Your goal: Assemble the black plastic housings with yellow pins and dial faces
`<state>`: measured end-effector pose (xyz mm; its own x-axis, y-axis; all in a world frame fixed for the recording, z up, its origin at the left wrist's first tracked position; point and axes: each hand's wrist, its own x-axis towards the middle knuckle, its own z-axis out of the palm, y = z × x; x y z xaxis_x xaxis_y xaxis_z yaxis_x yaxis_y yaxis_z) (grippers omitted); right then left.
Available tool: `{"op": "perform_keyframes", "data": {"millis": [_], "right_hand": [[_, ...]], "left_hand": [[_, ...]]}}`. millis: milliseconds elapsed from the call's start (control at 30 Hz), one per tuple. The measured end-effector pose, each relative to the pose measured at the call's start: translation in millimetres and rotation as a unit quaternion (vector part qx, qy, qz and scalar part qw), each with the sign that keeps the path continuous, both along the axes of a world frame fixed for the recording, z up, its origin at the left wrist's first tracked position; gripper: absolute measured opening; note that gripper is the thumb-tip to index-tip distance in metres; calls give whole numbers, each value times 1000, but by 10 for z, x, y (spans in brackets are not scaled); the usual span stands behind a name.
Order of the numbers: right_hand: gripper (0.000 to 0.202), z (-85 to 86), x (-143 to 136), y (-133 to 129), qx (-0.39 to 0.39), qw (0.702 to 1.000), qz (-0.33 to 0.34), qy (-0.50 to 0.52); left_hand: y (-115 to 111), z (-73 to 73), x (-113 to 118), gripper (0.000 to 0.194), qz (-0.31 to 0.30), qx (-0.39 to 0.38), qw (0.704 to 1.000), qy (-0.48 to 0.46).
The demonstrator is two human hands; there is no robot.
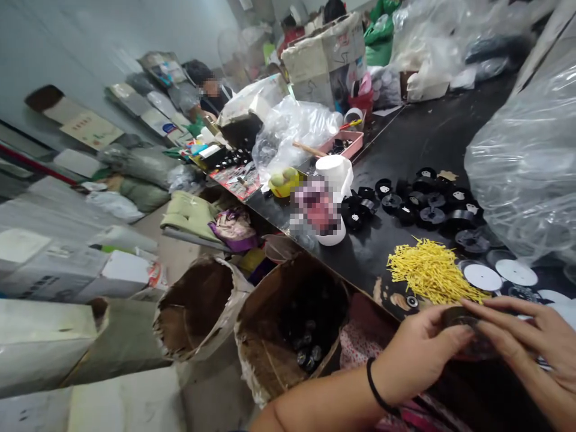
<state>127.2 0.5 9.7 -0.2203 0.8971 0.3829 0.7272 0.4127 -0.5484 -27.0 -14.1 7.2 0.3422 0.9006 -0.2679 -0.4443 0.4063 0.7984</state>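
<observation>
My left hand (429,345), with a black band at its wrist, grips a dark round piece (461,318) near the table's front edge. My right hand (531,342) meets it from the other side, fingers fairly straight and pressed on the same piece. The fingers cover much of it, so its exact kind does not show. Just beyond lies a heap of thin yellow plastic pins (432,270). White discs (483,277) lie beside the heap. Farther back sit several black round parts (416,201), some with white marks or clear plastic faces.
A large clear plastic bag (526,150) bulges over the right side of the black table (360,258). White cups (335,171), a yellow bowl (283,183) and a pink tray (353,144) stand farther off. Open cartons (252,336) are on the left. A person (211,90) sits at the back.
</observation>
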Motion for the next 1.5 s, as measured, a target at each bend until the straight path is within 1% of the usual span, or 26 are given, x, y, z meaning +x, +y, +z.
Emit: {"op": "perform_keyframes", "data": {"millis": [67, 133, 233, 400, 467, 500, 567, 600, 633, 667, 700, 767, 800, 867, 900, 967, 1000, 1033, 1067, 1133, 1200, 1267, 1300, 1367, 1433, 1500], "right_hand": [[36, 77, -53, 11, -28, 999, -32, -22], [42, 114, -103, 26, -27, 996, -57, -60], [41, 102, -200, 72, 10, 996, -48, -76], [41, 15, -453, 164, 1, 1000, -12, -14], [43, -22, -544, 166, -7, 1000, 13, -3], [44, -32, -569, 159, -10, 1000, 29, -2], [45, -29, -564, 140, -36, 997, 74, 3], [45, -15, -539, 134, -57, 994, 89, 11], [44, 4, -507, 133, -80, 992, 93, 23], [43, 26, -478, 137, -101, 991, 86, 35], [41, 46, -461, 146, -117, 989, 75, 48], [39, 72, -483, 163, -136, 986, 78, 58], [38, 75, -519, 166, -145, 983, 105, 53], [36, 64, -594, 147, -162, 971, 171, 39], [35, 54, -612, 128, -169, 967, 190, 33], [35, 45, -574, 98, -174, 965, 192, 29], [34, 53, -522, 100, -176, 967, 182, 32], [35, 75, -461, 122, -177, 968, 173, 34], [35, 111, -403, 173, -175, 970, 166, 31], [36, 217, -347, 380, -155, 976, 156, 0], [34, 340, -427, 737, -105, 979, 159, -73], [29, 439, -652, 1204, -48, 969, 186, -156], [26, 472, -807, 1452, -43, 964, 203, -168], [21, 496, -1166, 1914, -43, 951, 247, -180], [19, 477, -1538, 2273, -53, 938, 283, -191], [28, 439, -1865, 2513, -65, 931, 300, -198]], "left_hand": [[-31, 18, -13, 46, -6, 36, 999, 35], [-55, 20, -35, 42, -3, 57, 996, 65], [-54, -1, -82, 39, 10, 74, 992, 105], [-22, -2, -198, 36, 30, 69, 986, 152], [-47, 2, -326, 37, 27, 55, 983, 175], [-78, -3, -427, 37, 13, 48, 980, 193], [-176, -35, -702, 35, -25, 35, 969, 245], [-232, -60, -863, 35, -33, 29, 958, 283], [-281, -89, -1025, 36, -23, 31, 941, 337], [-310, -119, -1172, 36, 6, 47, 913, 405], [-306, -144, -1291, 38, 46, 80, 873, 479], [-163, -177, -1402, 42, 110, 184, 770, 601], [-15, -183, -1393, 43, 122, 245, 718, 640], [408, -176, -1283, 42, 115, 343, 639, 679], [650, -165, -1207, 43, 113, 363, 594, 709], [1089, -139, -1070, 48, 130, 361, 572, 725], [1247, -130, -1021, 50, 136, 359, 567, 729], [1350, -128, -988, 52, 141, 359, 568, 727], [1393, -135, -972, 52, 142, 363, 569, 724], [1334, -175, -981, 51, 140, 374, 575, 714], [1166, -239, -1029, 48, 156, 383, 600, 685], [999, -313, -1086, 44, 190, 378, 630, 652], [938, -349, -1109, 41, 210, 371, 640, 639], [870, -410, -1134, 38, 238, 354, 645, 634], [858, -447, -1132, 37, 253, 337, 648, 635], [871, -457, -1118, 37, 248, 320, 658, 635]]}}
